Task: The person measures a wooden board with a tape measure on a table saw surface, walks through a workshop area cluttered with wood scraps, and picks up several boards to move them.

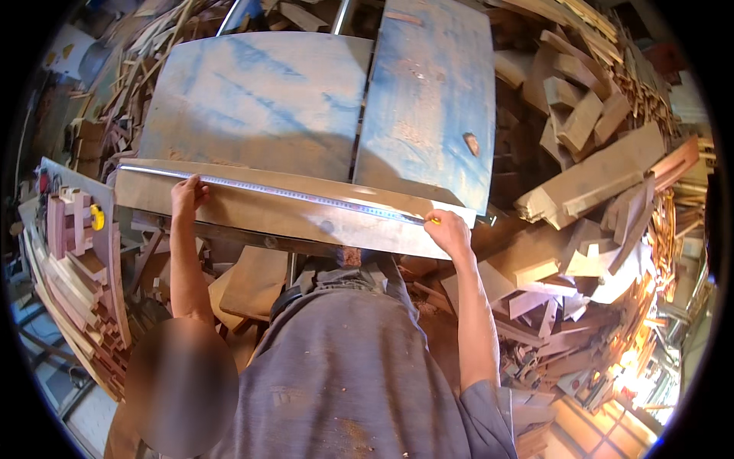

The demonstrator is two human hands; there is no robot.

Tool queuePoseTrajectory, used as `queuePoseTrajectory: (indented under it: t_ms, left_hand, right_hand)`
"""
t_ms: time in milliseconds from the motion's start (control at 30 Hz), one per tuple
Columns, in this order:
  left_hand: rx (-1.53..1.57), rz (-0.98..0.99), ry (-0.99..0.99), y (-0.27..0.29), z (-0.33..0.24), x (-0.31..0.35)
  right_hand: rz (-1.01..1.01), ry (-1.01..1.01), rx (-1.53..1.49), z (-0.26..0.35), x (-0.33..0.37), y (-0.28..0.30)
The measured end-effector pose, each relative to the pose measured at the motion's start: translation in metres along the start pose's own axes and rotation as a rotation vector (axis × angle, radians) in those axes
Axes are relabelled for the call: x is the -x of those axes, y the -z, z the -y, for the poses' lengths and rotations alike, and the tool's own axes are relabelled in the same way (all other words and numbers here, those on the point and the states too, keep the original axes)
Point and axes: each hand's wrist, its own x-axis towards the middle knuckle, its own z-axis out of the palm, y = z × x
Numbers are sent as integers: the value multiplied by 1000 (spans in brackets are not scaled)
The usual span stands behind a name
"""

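A long wooden board (264, 214) lies crosswise along the near edge of a worn, bluish metal worktable. Stretched along its top is the pale blade of a tape measure (306, 196), running from the board's left end toward its right. My left hand (189, 193) is closed, fingers curled at the blade a short way in from the left end. Farther right, my right hand (451, 232) is wrapped round the tape measure's case, where a bit of yellow shows; the rest of the case is hidden by my fingers.
The worktable (260, 92) has two panels split by a dark gap, with sawdust and a small wood chip (471, 144) on the right panel (428, 84). Offcuts (581, 115) pile up on the right. Stacked boards (69, 260) and a yellow object (97, 217) are at left.
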Motion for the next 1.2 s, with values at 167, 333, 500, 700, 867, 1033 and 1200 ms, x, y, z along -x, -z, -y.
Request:
queuePoseTrajectory:
  t_ms: [167, 333, 500, 700, 867, 1033, 1200]
  left_hand:
    - [-141, -36, 78, -6, -11, -12]
    - [-167, -50, 80, 0, -11, -17]
    - [-210, -75, 51, -3, -12, -10]
    - [-279, -82, 55, -7, -19, -5]
    - [-276, -98, 11, -12, -21, 3]
    - [-252, -89, -3, -18, -22, 8]
    - [-212, -107, 2, -19, -19, 4]
  right_hand:
    - [16, -112, -91, -13, -11, -2]
    - [-25, -118, -120, -9, -18, -8]
    - [-88, -97, -119, 2, -20, -13]
    - [-120, -83, -150, 8, -31, -34]
    - [-143, -64, -135, 18, -36, -36]
    - [-117, -83, -164, 11, -38, -30]
    - [-63, -147, -147, 3, -37, -15]
